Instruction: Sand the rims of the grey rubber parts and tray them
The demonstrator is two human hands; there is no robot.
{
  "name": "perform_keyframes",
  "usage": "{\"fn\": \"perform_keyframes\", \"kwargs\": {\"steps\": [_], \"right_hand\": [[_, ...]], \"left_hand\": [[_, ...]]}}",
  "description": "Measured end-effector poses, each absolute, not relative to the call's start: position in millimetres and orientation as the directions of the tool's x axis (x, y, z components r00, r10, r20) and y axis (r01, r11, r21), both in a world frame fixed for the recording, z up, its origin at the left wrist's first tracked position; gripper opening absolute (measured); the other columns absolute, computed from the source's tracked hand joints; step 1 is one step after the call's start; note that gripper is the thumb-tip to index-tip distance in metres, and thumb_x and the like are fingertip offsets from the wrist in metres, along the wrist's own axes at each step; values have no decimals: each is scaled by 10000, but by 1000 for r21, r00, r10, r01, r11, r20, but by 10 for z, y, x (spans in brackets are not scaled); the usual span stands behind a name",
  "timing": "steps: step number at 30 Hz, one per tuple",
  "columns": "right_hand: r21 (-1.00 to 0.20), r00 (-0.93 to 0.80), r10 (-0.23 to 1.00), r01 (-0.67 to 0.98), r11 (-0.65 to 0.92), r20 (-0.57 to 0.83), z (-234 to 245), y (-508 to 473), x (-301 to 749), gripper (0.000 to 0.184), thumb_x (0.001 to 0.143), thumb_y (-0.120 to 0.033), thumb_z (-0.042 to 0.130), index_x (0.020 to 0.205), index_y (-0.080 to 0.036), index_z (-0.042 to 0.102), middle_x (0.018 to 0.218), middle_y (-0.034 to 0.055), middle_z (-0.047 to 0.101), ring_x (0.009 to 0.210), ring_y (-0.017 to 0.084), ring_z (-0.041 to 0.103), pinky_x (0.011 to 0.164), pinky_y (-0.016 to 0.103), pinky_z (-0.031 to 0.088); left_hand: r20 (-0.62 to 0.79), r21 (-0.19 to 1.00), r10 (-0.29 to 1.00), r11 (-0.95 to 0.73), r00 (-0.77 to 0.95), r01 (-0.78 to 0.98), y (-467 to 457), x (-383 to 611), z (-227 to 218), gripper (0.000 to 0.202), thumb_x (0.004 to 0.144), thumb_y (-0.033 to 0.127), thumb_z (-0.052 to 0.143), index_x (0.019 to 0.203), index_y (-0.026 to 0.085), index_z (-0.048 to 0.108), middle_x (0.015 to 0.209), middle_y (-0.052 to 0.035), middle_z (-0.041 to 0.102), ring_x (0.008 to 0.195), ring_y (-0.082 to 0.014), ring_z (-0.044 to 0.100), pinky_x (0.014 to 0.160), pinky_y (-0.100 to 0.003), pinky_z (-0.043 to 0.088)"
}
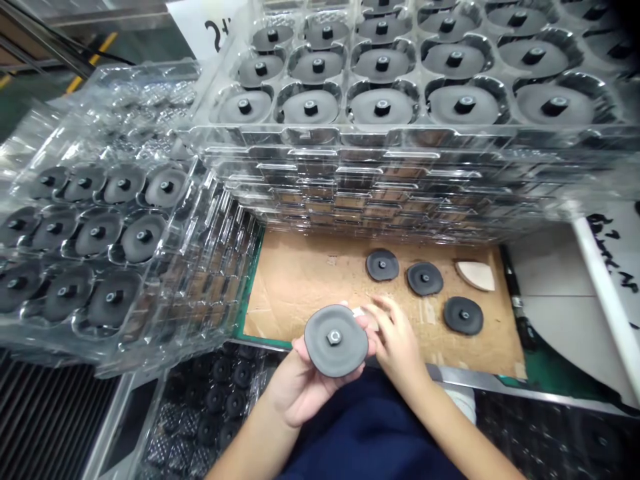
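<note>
My left hand (305, 393) holds a dark grey rubber disc (325, 357) from below, its fingers wrapped around the rim. The disc has rounded corners and a raised hub with a metal insert in its middle, facing up. At the disc's right edge is my right hand (397, 340), its fingers bent in a pinch. A small white piece (358, 312) shows by those fingertips; I cannot make out what it is. Three similar discs, a left one (375, 272), a middle one (417, 283) and a right one (456, 321), lie on the cardboard (290, 280).
Behind the cardboard rises a stack of clear plastic trays (320, 160), its top pockets holding discs. Another tray stack (185, 293) stands at left, partly filled. A tan wedge-shaped piece (477, 275) lies at right, near a white panel (605, 300). More trays (200, 427) sit below.
</note>
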State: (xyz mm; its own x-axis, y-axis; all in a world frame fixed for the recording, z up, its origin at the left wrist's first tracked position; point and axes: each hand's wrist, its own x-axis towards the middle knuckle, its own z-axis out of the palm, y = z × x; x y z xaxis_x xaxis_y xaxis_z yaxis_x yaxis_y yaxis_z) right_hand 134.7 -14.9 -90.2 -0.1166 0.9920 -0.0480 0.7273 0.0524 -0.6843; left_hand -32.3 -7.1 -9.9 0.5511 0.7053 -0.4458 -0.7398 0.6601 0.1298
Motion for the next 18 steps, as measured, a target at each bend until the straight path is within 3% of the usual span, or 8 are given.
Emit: {"fn": "perform_keyframes", "kwargs": {"steps": [2,4,11,15,17,18], "right_hand": [[-677,-128,991,733,68,-39,-920,-152,1319,317,851,-247,503,1144,-185,606,1229,162,507,985,284,553,853,501,476],[-681,-129,991,728,79,-23,-936,-111,1316,325,851,-257,489,1138,-175,617,1194,170,516,936,277,565,823,494,488],[-776,-113,993,623,96,32,-975,235,1532,288,897,-346,452,1038,-202,658,943,82,655,843,208,636,745,338,528],[-820,-8,998,570,57,64,-551,300,1610,249,907,-306,454,1057,-191,616,1032,78,679,927,210,637,762,325,515],[-830,-10,991,546,116,132,-176,260,1553,243,912,-264,470,1128,-235,578,1105,47,657,991,185,608,791,300,486],[-820,-66,969,522,237,238,13,239,1504,251,915,-220,470,1140,-255,575,1066,31,668,946,172,607,758,292,470]], "left_hand": [[-430,132,720,648,545,-750,-64,-321,-96,906,584,421,776,1375,337,342,1103,-27,681,940,-193,665,751,-222,542],[-406,138,737,634,540,-761,-61,-312,-85,926,575,419,785,1379,337,334,1118,-34,677,934,-199,667,737,-224,550],[-392,171,752,625,529,-762,-87,-312,-47,576,582,385,791,1115,235,632,1090,-44,699,944,-223,677,748,-242,564],[-442,255,765,608,469,-752,-95,-273,-3,591,544,385,814,1086,218,649,1061,-46,697,917,-228,679,730,-250,559],[-485,352,773,601,409,-718,-85,-212,32,620,491,399,837,1053,201,665,1015,-49,700,904,-234,675,736,-260,546],[-509,402,774,601,376,-691,-77,-174,50,595,483,396,842,1018,192,678,980,-50,703,913,-240,668,755,-274,537]]}}
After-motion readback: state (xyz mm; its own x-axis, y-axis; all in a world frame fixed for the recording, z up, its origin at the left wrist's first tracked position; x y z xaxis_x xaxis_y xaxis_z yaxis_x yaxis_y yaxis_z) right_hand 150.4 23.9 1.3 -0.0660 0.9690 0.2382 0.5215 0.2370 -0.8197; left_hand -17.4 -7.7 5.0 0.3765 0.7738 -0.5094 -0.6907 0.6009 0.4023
